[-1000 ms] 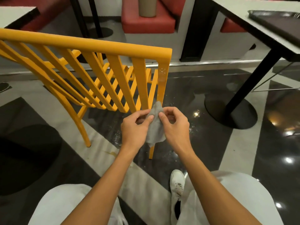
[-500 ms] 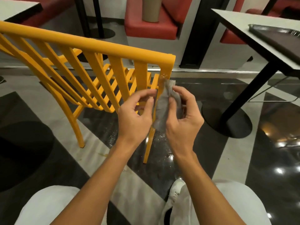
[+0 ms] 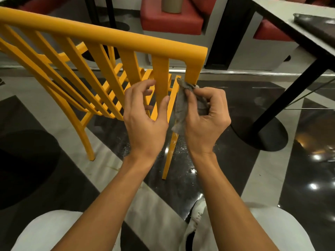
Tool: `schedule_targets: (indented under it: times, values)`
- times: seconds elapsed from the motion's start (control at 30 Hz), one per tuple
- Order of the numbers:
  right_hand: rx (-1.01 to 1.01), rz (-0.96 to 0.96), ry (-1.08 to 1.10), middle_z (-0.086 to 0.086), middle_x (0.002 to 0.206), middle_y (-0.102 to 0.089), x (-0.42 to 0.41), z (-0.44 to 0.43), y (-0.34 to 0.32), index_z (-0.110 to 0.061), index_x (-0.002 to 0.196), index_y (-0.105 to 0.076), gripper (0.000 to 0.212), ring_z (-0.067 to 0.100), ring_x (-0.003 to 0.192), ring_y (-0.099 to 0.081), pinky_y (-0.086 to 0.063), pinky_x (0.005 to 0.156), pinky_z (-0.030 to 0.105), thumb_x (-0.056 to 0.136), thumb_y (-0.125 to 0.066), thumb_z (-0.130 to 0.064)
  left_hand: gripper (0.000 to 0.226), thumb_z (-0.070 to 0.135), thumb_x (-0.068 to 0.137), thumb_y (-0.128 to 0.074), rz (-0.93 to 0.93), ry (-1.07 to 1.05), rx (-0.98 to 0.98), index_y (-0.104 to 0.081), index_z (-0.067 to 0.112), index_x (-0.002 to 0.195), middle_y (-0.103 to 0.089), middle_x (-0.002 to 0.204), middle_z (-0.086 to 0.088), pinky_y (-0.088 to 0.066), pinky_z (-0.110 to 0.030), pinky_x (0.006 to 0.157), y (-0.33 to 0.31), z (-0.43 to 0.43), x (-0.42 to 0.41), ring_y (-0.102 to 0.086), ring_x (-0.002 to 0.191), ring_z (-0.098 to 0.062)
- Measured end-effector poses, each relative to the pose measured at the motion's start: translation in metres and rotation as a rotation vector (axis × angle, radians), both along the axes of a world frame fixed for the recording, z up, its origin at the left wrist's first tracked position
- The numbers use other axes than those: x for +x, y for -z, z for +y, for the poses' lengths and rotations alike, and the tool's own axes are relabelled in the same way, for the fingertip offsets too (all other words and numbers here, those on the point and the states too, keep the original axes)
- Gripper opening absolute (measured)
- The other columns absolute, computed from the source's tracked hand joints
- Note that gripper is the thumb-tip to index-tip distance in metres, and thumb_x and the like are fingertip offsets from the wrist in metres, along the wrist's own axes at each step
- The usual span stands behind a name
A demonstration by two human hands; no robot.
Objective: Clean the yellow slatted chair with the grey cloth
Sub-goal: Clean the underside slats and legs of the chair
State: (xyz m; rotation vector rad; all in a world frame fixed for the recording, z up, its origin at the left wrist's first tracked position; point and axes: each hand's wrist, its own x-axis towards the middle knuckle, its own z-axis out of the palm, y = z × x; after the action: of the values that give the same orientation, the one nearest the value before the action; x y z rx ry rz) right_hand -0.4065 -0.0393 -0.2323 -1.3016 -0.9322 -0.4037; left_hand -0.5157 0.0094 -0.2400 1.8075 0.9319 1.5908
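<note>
The yellow slatted chair (image 3: 108, 38) stands in front of me with its back towards me, top rail running from the left edge to the right corner post. My right hand (image 3: 204, 120) grips the grey cloth (image 3: 181, 107) bunched against the lower part of that right corner post. My left hand (image 3: 145, 118) is just left of the cloth with loosely bent fingers, its thumb lying against the last slat. It holds nothing.
A table (image 3: 282, 13) with a dark tray (image 3: 319, 24) juts in at the upper right; its black leg and round base (image 3: 261, 134) stand close to the chair's right. Red bench seats (image 3: 170, 20) are behind. The glossy floor is black and white.
Both hands rose with the cloth from below the seat level to the corner post. The left hand let go of the cloth, which the right hand alone now holds.
</note>
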Motion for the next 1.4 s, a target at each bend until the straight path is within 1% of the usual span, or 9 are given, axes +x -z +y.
schedule_targets:
  times: [0.1,0.23,0.33,0.4,0.47,0.73,0.87,1.03,1.4]
  values:
    - [0.044,-0.004,-0.006,0.013,0.089,-0.066,-0.001,0.002,-0.009,0.005,0.092,-0.069,0.011,0.020,0.081,-0.064,-0.055,0.070,0.034,0.092,-0.079,-0.001,0.055,0.023,0.099,-0.076,-0.022,0.036,-0.034,-0.053,0.008,0.147,-0.064,0.137,-0.001,-0.061,-0.033,0.088,0.001,0.001,-0.001,-0.063,0.125,-0.013]
    - [0.083,-0.046,-0.017,0.018,0.090,-0.065,0.001,0.003,-0.016,0.006,0.093,-0.068,0.010,0.025,0.081,-0.064,-0.055,0.070,0.033,0.093,-0.077,0.002,0.055,0.025,0.101,-0.073,0.013,0.065,-0.055,-0.053,0.011,0.151,-0.065,0.138,0.002,-0.061,-0.033,0.092,0.006,0.003,-0.003,-0.061,0.129,-0.008]
    - [0.007,0.007,0.012,0.014,0.088,-0.064,0.004,0.002,-0.001,0.003,0.091,-0.068,0.010,0.019,0.080,-0.062,-0.054,0.068,0.034,0.093,-0.077,0.000,0.055,0.024,0.101,-0.072,0.022,0.084,-0.051,-0.053,0.012,0.151,-0.066,0.138,0.002,-0.061,-0.031,0.093,0.007,0.005,-0.005,-0.062,0.129,-0.009]
    - [0.001,0.024,0.021,0.013,0.088,-0.064,0.004,0.002,0.001,0.002,0.091,-0.069,0.010,0.014,0.080,-0.061,-0.053,0.068,0.028,0.093,-0.078,-0.001,0.055,0.023,0.101,-0.072,0.018,0.096,-0.053,-0.053,0.012,0.152,-0.066,0.138,0.001,-0.061,-0.030,0.092,0.008,0.006,-0.005,-0.063,0.129,-0.010]
    - [0.039,-0.018,0.004,0.015,0.089,-0.064,0.003,0.002,-0.009,0.003,0.092,-0.069,0.010,0.013,0.081,-0.061,-0.051,0.071,0.023,0.092,-0.078,0.000,0.055,0.023,0.102,-0.072,0.006,0.105,-0.059,-0.053,0.012,0.152,-0.066,0.139,0.001,-0.061,-0.029,0.092,0.009,0.007,-0.005,-0.063,0.129,-0.010]
    - [0.046,-0.148,0.048,0.020,0.097,-0.064,-0.002,0.001,-0.021,0.007,0.102,-0.073,0.009,0.010,0.091,-0.061,-0.052,0.081,0.020,0.093,-0.074,0.007,0.050,0.013,0.102,-0.069,-0.021,0.141,-0.083,-0.055,0.010,0.150,-0.067,0.138,-0.001,-0.055,-0.015,0.091,0.006,0.010,-0.008,-0.064,0.128,-0.008]
    - [0.059,-0.211,0.035,0.020,0.097,-0.062,-0.001,0.001,-0.022,0.005,0.104,-0.075,0.010,0.015,0.090,-0.062,-0.056,0.077,0.025,0.093,-0.074,0.006,0.049,0.012,0.103,-0.068,-0.015,0.157,-0.098,-0.056,0.012,0.150,-0.066,0.139,0.001,-0.057,-0.017,0.091,0.006,0.010,-0.010,-0.063,0.128,-0.006]
    - [-0.018,-0.158,0.046,0.018,0.096,-0.063,0.009,-0.003,-0.002,0.003,0.102,-0.077,0.009,0.008,0.089,-0.060,-0.058,0.073,0.029,0.093,-0.076,0.004,0.047,0.012,0.102,-0.068,-0.002,0.143,-0.099,-0.058,0.014,0.149,-0.067,0.135,0.004,-0.055,-0.012,0.088,0.005,0.011,-0.012,-0.063,0.125,-0.003]
    - [-0.017,-0.185,0.046,0.006,0.094,-0.060,0.018,0.003,0.008,0.000,0.092,-0.076,0.003,0.024,0.081,-0.063,-0.056,0.066,0.037,0.092,-0.078,0.002,0.047,0.015,0.103,-0.068,0.006,0.153,-0.109,-0.058,0.011,0.149,-0.068,0.133,0.001,-0.058,-0.016,0.087,0.013,0.015,-0.008,-0.065,0.124,-0.009]
